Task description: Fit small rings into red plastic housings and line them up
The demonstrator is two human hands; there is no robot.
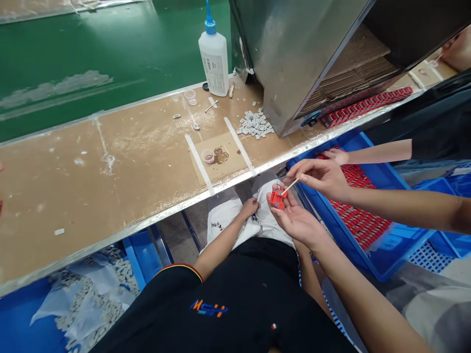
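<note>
My left hand [250, 207] rests on my lap over white cloth, its fingers curled in, with nothing seen in it. Of my right arm [312, 279] only a stretch shows at my side; the hand is hidden behind another person's forearm. Above my lap, that person's open palm [294, 220] holds red plastic parts [277, 199] with grey pieces on them. Their other hand [324, 177] pinches a thin wooden stick [290, 187], whose tip touches the red parts.
On the bench [140, 162] are a bottle with a blue nozzle [214, 63], a pile of grey pieces [255, 124] and a small cup [208, 156]. A metal housing [294, 54] stands at right. A third hand [336, 156] reaches into a blue bin [401, 245] of red parts.
</note>
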